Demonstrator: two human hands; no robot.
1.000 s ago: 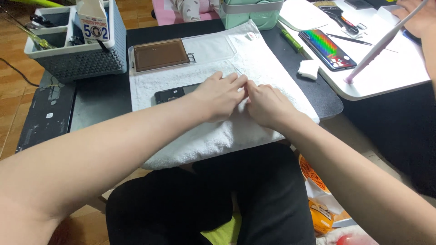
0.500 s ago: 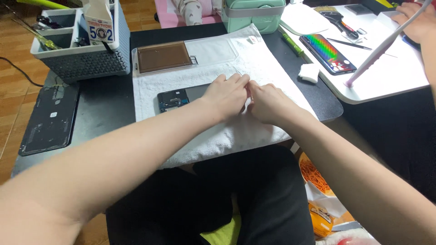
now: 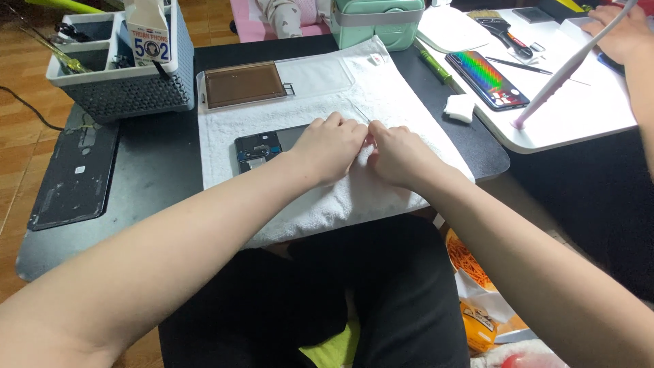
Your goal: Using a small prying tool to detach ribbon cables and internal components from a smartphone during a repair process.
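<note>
An opened phone (image 3: pixel 262 146) lies on a white towel (image 3: pixel 340 197), with its dark inner parts facing up at the left end. Most of it is hidden under the left hand (image 3: pixel 330 146), which rests flat on it, probably to keep it from sliding on the soft cloth. The right hand (image 3: pixel 402 155) is just beside, its fingertips touching those of the left hand over the right end of the phone. The fingers of both hands are curled and pressed together at one small spot; I cannot tell if they pinch some small part or a thin tool, because the fingers hide it.

The towel is spread over a dark table (image 3: pixel 150 170), likely so that small parts do not roll away and the phone is not scratched. At the far edge of the towel lies a brown flat tray (image 3: pixel 244 83). To the left of it stands a grey basket (image 3: pixel 116 75) with tools and a small glue bottle (image 3: pixel 148 34), near enough to reach. A dark flat panel (image 3: pixel 75 170) lies well apart at the left.

On the white table (image 3: pixel 579 116) at the right, another person's hand (image 3: pixel 616 31) works near a phone with a colourful screen (image 3: pixel 487 78).
</note>
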